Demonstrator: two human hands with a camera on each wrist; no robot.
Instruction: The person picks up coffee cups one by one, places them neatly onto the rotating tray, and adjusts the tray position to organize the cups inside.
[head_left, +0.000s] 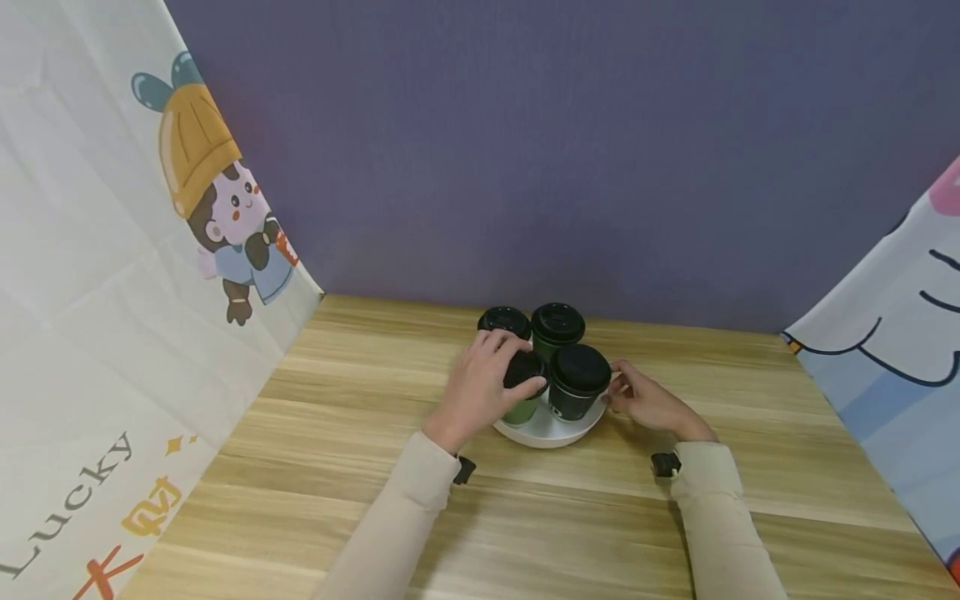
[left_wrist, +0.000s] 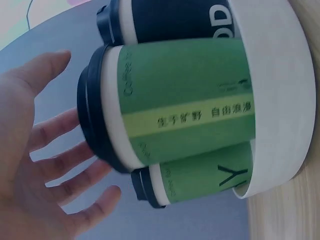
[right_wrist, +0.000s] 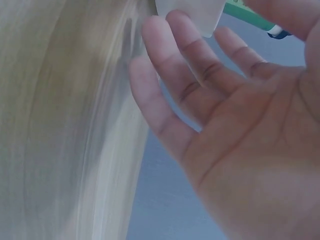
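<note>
Several paper coffee cups with black lids stand upright in a round white dish (head_left: 551,438). The left hand (head_left: 480,379) spreads over the lid of the front-left green cup (left_wrist: 185,100); its fingers reach behind the lid and its thumb stands apart in the left wrist view. Beside that cup is a black cup (head_left: 573,404) with white lettering. Another green cup (head_left: 551,346) stands at the back, next to a back-left cup (head_left: 504,320) partly hidden by the left hand. At the dish's right side, the right hand (head_left: 648,404) has loosely bent fingertips right at the wall.
A wood-grain table (head_left: 555,533) carries the dish near its back edge. Behind rises a plain purple-grey wall (head_left: 555,150). Printed white sheets border the left (head_left: 82,208) and right (head_left: 892,350) sides.
</note>
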